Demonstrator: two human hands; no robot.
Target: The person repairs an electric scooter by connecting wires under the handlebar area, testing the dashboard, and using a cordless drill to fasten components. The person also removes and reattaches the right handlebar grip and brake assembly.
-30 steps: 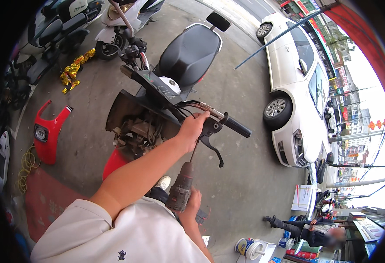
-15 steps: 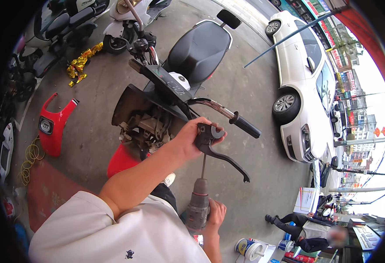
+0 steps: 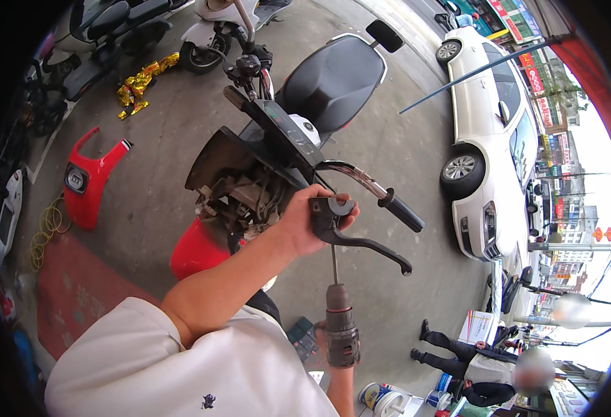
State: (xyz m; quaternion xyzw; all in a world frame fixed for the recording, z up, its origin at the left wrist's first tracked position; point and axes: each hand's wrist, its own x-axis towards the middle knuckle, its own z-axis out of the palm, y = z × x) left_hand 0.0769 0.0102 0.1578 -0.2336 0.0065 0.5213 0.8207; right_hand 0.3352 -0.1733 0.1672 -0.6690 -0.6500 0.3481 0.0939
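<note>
My left hand (image 3: 297, 224) is closed around the mount of a black brake lever (image 3: 371, 244), whose arm curves out to the right. Below it, a power drill (image 3: 342, 326) points upward, its long thin bit (image 3: 335, 264) reaching the underside of the lever mount. My right hand (image 3: 322, 336) grips the drill and is mostly hidden behind it. Just beyond stands an electric scooter with its front stripped open, showing wiring (image 3: 250, 201). Its bare handlebar (image 3: 354, 174) ends in a black grip (image 3: 404, 210), close to my left hand.
A red front panel with a headlight (image 3: 90, 182) lies on the ground at left, near yellow tubing (image 3: 45, 240) and gold foil (image 3: 135, 90). Parked scooters line the far left. A white car (image 3: 479, 139) stands at right. People (image 3: 479, 361) and buckets (image 3: 382, 399) are at lower right.
The view has shifted slightly. The drill has turned more upright and sits a little further right, with its bit still at the lever mount. My left hand keeps its hold on the brake lever.
</note>
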